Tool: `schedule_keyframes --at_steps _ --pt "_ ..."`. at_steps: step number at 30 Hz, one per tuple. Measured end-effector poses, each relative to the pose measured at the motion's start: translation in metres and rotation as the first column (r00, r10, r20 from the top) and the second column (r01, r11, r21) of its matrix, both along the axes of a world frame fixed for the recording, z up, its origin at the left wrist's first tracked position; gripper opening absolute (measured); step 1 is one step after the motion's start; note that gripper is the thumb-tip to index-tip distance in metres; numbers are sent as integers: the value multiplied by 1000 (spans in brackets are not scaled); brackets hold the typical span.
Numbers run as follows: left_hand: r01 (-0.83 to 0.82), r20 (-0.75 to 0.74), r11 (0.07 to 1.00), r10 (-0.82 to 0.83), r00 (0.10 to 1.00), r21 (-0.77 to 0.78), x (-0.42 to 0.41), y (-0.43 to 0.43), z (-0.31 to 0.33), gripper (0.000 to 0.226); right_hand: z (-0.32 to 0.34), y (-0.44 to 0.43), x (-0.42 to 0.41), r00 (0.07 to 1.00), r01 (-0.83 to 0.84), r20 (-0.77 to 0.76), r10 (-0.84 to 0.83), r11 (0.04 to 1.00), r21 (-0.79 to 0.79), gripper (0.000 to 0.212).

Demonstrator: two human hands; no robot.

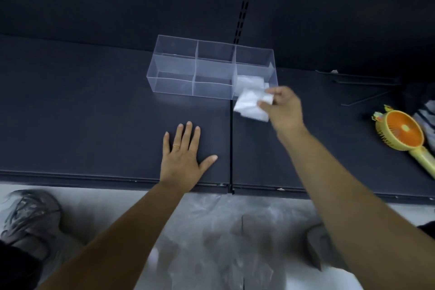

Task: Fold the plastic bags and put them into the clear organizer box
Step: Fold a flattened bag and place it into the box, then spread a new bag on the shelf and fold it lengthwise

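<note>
Right grip point(284, 106) pinches a folded plastic bag point(249, 106) at the 4 o'clock corner of the clear organizer box point(174, 70) — placing step, by my judgement. Left grip point(183, 155) lies flat and spread on the shelf point(94, 101). Next move likely needs a lift over the wall — into the right-end compartment.
</note>
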State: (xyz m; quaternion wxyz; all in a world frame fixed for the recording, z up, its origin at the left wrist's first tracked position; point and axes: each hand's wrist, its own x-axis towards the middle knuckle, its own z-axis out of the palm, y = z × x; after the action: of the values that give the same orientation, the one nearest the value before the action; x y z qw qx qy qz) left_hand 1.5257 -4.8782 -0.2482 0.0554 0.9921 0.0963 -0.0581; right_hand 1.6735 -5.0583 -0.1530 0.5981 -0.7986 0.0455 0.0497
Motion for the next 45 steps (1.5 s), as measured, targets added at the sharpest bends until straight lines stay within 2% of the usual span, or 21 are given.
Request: schedule_keyframes --at_steps 3,6,8,11,13,17,19,21,23,25,28,30,32,34,35,36,38,39,41,42,45 --pt "14 13 999 -14 1000 34 0 0 -2 90 15 -3 58 1000 8 15 -9 999 38 27" --pt "7 24 999 -8 1000 37 -1 -1 -3 87 5 0 91 999 -45 0 46 990 -132 24" --pt "1 35 999 -2 999 38 -1 0 -5 85 -5 5 101 993 -98 29 112 950 -298 29" --pt "1 48 999 -3 999 33 -1 -1 -6 84 -15 12 107 962 -181 79 262 827 -533 36" --pt "4 57 1000 -6 998 30 -1 -1 -6 84 -19 17 107 941 -210 78 328 752 -624 40" --pt "0 67 1000 -2 998 28 -1 -1 -7 84 -18 22 107 921 -83 155 356 572 -816 44" --pt "-3 56 1000 1 998 30 -1 -1 -8 84 -12 20 107 915 -67 137 378 480 -875 31" --pt "-7 50 1000 6 999 26 -1 0 -8 83 -8 17 104 914 -139 53 403 433 -890 16" --pt "-9 43 1000 8 999 22 0 0 -7 83 -3 14 95 919 -174 24 392 461 -870 32" --pt "-3 31 1000 2 1000 27 1 -1 -6 85 7 12 74 930 -93 141 340 587 -804 40" --pt "0 12 1000 -1 1000 27 2 0 -5 86 9 13 -2 882 29 397 252 813 -582 41" --pt "2 -9 1000 -1 1000 16 2 1 -5 87 -6 16 -86 869 9 417 266 835 -550 41" --pt "11 -36 1000 -12 999 -7 3 2 -4 86 -35 11 -175 877 -100 307 370 765 -637 40" --pt "33 -58 999 -35 998 -32 0 5 -3 83 -74 -7 -241 866 -278 88 493 620 -734 37" --pt "46 -62 998 -48 997 -43 -4 7 -4 82 -93 -19 -260 874 -347 -49 483 551 -759 33" --pt "54 -64 997 -58 996 -59 -10 9 -4 80 -111 -32 -271 887 -406 -199 417 496 -768 40" --pt "58 -59 993 -64 996 -100 -30 12 -4 76 -137 -54 -280 853 -521 -463 240 435 -734 74" --pt "54 -55 992 -61 997 -117 -42 11 -3 75 -145 -61 -279 814 -572 -550 185 421 -704 85" --pt "43 -64 990 -52 997 -133 -65 7 1 73 -153 -72 -275 738 -655 -656 155 399 -642 81" --pt "33 -76 989 -45 996 -145 -73 5 3 73 -154 -77 -271 696 -695 -695 182 416 -586 71" --pt "-32 -136 972 1 991 -231 -81 -5 18 72 -138 -86 -249 612 -728 -721 326 588 -352 33"
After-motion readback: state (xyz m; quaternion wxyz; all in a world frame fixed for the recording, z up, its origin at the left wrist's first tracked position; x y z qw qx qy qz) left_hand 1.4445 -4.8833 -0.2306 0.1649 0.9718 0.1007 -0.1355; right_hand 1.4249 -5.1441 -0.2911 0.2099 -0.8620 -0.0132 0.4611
